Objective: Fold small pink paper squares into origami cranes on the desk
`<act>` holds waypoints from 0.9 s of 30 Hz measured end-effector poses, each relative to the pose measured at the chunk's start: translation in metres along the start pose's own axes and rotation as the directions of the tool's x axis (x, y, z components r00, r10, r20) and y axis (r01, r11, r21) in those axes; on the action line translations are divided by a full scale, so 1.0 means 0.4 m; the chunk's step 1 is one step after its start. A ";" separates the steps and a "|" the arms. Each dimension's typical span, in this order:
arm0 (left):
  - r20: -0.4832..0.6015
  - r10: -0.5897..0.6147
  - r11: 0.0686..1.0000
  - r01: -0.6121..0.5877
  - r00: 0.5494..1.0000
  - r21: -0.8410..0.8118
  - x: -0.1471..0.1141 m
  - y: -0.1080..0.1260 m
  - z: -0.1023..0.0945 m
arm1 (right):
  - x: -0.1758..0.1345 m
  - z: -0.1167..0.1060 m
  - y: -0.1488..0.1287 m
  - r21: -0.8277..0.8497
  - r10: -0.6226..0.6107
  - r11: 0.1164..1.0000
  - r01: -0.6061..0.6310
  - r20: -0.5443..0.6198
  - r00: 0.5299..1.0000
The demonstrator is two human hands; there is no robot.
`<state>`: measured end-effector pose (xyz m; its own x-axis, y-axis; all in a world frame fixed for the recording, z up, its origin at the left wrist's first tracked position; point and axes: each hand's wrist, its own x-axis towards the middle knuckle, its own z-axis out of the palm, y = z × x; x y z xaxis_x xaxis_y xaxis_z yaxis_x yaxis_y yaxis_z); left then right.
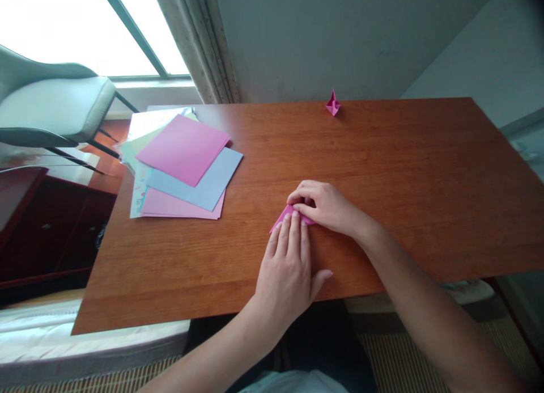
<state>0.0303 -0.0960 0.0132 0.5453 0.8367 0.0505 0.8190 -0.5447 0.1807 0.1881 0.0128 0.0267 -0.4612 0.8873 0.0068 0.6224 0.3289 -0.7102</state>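
Observation:
A small folded piece of pink paper (278, 222) lies on the wooden table (403, 172) near its front edge. My left hand (287, 268) rests flat on it, fingers stretched forward and the thumb out to the side. At the paper's top edge, my right hand (325, 206) pinches it between thumb and forefinger. Most of the paper is hidden under the fingers, so its full shape cannot be made out.
On the table's left side lies a pile of paper with a pink sheet (185, 146) above a blue sheet (208, 180). A small pink folded paper figure (334, 105) stands at the back edge. A chair (55, 101) is beyond the table at the left, by the window.

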 end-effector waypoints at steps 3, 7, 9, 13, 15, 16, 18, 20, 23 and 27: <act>-0.001 0.004 1.000 -0.004 1.000 0.004 0.000 0.001 0.001 | -0.004 0.000 -0.001 0.013 -0.017 1.000 0.017 -0.007 1.000; -0.006 0.002 1.000 -0.002 1.000 0.001 -0.001 0.001 0.003 | -0.009 -0.001 -0.002 0.015 -0.031 0.999 0.031 -0.010 0.999; -0.009 0.003 1.000 -0.003 1.000 -0.003 -0.002 0.000 0.004 | -0.015 0.001 -0.003 0.007 -0.039 0.999 0.039 -0.017 0.999; -0.020 0.010 1.000 -0.010 1.000 -0.004 -0.002 -0.001 0.006 | -0.036 0.011 -0.003 -0.033 -0.043 0.999 0.041 -0.065 0.997; -0.023 0.011 1.000 -0.012 1.000 -0.003 -0.002 -0.001 0.007 | -0.047 0.016 -0.002 -0.049 -0.050 0.998 0.045 -0.093 0.994; -0.025 0.010 1.000 -0.010 1.000 -0.004 -0.002 -0.001 0.007 | -0.051 0.017 -0.001 -0.052 -0.053 0.998 0.047 -0.102 0.993; -0.024 0.003 1.000 -0.003 1.000 -0.009 -0.002 0.000 0.007 | -0.053 0.019 -0.001 -0.055 -0.047 0.998 0.042 -0.100 0.994; -0.019 -0.004 1.000 0.004 1.000 -0.016 -0.003 0.002 0.008 | -0.050 0.019 -0.001 -0.062 -0.031 0.998 0.026 -0.087 0.996; -0.015 -0.009 1.000 0.008 1.000 -0.019 -0.006 0.003 0.010 | -0.040 0.020 -0.001 -0.079 -0.023 0.997 0.017 -0.076 0.997; -0.023 -0.009 1.000 0.009 1.000 -0.022 -0.009 0.001 0.013 | -0.032 0.021 0.001 -0.083 -0.034 0.996 0.028 -0.068 0.997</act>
<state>0.0297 -0.0996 0.0081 0.5335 0.8428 0.0716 0.8194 -0.5360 0.2030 0.1889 -0.0013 0.0204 -0.4375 0.8957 0.0788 0.6598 0.3794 -0.6486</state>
